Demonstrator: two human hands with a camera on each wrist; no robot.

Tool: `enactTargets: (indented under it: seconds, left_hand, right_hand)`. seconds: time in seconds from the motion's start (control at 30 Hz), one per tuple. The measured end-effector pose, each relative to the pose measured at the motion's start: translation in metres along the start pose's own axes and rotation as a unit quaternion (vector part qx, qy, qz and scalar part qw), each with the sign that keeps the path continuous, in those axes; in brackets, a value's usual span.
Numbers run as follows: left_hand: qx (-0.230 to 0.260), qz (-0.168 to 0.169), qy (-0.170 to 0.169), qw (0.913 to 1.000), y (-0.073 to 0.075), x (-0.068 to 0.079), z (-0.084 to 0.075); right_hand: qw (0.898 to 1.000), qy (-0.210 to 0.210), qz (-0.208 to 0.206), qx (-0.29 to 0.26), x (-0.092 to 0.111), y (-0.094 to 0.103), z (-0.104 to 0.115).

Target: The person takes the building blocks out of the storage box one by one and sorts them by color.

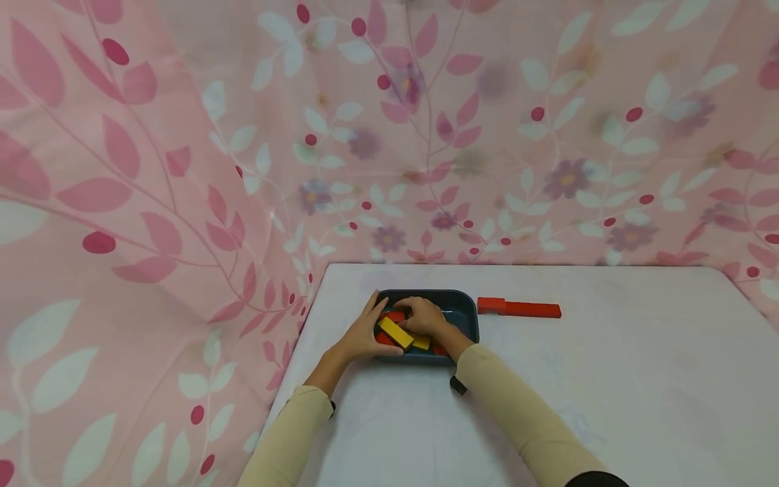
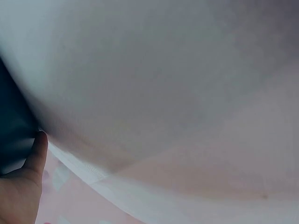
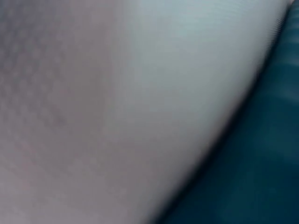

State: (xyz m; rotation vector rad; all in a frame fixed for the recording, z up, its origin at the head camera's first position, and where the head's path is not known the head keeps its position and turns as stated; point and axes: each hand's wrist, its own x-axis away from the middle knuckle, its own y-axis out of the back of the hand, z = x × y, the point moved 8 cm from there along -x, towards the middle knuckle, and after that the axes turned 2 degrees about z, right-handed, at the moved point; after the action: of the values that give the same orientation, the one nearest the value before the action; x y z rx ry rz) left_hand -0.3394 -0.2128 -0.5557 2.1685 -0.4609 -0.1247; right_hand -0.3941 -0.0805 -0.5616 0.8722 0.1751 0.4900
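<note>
A dark blue tray [image 1: 460, 304] stands on the table, holding several red and yellow blocks. My left hand [image 1: 359, 338] holds the tray's left end, its fingers toward the far corner and its thumb across the near side. In the left wrist view a fingertip [image 2: 42, 140] lies against the tray's outer wall. My right hand [image 1: 427, 318] reaches down inside the tray with bent fingers among the blocks. A yellow block [image 1: 396, 333] lies tilted on top, between the two hands. I cannot tell whether the right fingers grip a block; the right wrist view is blurred.
Right of the tray, two red blocks lie end to end on the white table [image 1: 608, 379], a short one [image 1: 491, 306] and a longer one [image 1: 533, 310]. A flowered pink curtain [image 1: 487, 135] hangs behind the table and along its left side.
</note>
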Motion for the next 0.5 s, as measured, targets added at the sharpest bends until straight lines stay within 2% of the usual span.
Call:
enactTargets:
  seconds: [0.23,0.5]
  left_hand:
    - [-0.003,-0.012,-0.009,0.9999,0.0030,0.0006,-0.0017]
    - [0.000,-0.013,-0.013,0.9998,0.0016,0.0017,-0.0009]
  right_hand:
    - [0.999,-0.005,-0.023,0.034,-0.0014,-0.0022,0.0023]
    - [0.996,-0.013,-0.016,0.092,-0.0031,-0.0087,0.0033]
